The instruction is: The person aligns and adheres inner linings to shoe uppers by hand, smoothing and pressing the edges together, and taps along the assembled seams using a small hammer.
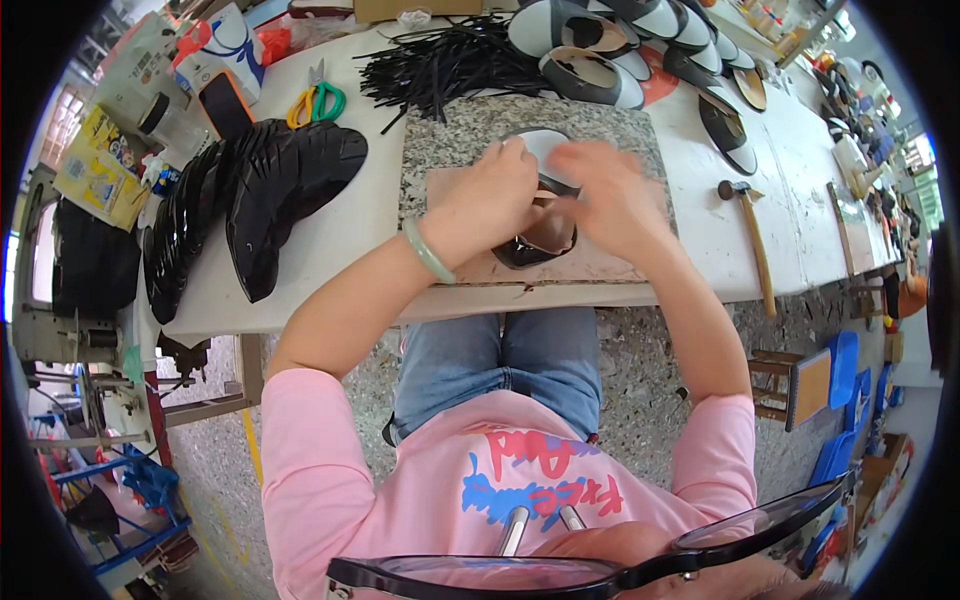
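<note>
While both bare hands work close together over a grey-speckled stone slab [440, 140], the shoe upper of glossy black and pale grey material with beige lining [549, 236] lies between them, above the pale brown sheet [610, 268] on this slab. The left hand [485, 205], with a pale green bangle [428, 250] near its wrist, has its fingers curled at the left side of the upper; their tips are partly hidden, so I cannot tell if they grasp it. The right hand [620, 200] is blurred at the right side, and whether its fingers are clenched or released, I also cannot tell.

Left of the slab, layered glossy black pieces [290, 185] lie on the white-covered table [345, 210], near scissors with green and orange handles [317, 103]. Behind the slab are a heap of thin black strips [440, 65] and several grey-and-black shoe uppers [590, 75]. At right lies a hammer with a wooden handle [755, 235].
</note>
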`<state>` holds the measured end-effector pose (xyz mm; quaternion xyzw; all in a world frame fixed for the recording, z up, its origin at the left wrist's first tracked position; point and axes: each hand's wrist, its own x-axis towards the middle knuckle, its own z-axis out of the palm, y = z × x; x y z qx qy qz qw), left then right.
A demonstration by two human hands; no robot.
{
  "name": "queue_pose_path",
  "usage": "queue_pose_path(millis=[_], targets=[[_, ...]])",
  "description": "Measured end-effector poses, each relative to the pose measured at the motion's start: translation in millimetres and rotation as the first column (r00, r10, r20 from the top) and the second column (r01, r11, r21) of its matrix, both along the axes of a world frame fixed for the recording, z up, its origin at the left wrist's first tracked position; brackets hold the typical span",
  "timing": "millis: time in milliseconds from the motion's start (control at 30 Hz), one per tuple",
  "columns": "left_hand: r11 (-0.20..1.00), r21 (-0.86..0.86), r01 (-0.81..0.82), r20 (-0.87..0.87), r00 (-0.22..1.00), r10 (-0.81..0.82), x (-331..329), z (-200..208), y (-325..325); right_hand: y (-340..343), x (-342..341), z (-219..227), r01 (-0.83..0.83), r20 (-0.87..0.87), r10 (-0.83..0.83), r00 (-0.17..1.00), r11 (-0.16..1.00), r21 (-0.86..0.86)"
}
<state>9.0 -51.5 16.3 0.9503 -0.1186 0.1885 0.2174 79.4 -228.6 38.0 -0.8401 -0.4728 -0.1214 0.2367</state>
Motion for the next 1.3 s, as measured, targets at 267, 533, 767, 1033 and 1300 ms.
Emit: queue_pose_path(millis=[267,533,767,1033,1300], targets=[[0.980,0.165,0.110,-0.399,0.916,-0.036,11.1,10.4,28.4,16.1,-7.3,-17.6,-0.206,0.058,0.250,0.967,0.892,-0.403],[0.990,-0.140,-0.016,-0.488,0.871,-0.054,-23.9,8.4,45.4,-34.6,4.3,-39.0,0.269,-0.588,-0.175,0.789,0.960,0.075],[0.908,-0.407,0.096,-0.150,0.974,-0.171,-28.5,-16.8,49.8,-33.2,-7.4,-29.2,0.011,-0.311,0.002,0.950,0.999,0.040],[0.893,-0.436,-0.113,-0.365,0.929,-0.061,-11.3,7.6,13.3,-13.1,-4.3,-30.4,0.154,-0.116,-0.185,0.976,0.960,-0.232],[0.907,-0.421,0.002,-0.422,0.885,-0.197,0.5,-14.4,10.2,-32.3,-7.6,-40.6,-0.047,-0.177,0.067,0.982,0.992,0.118]])
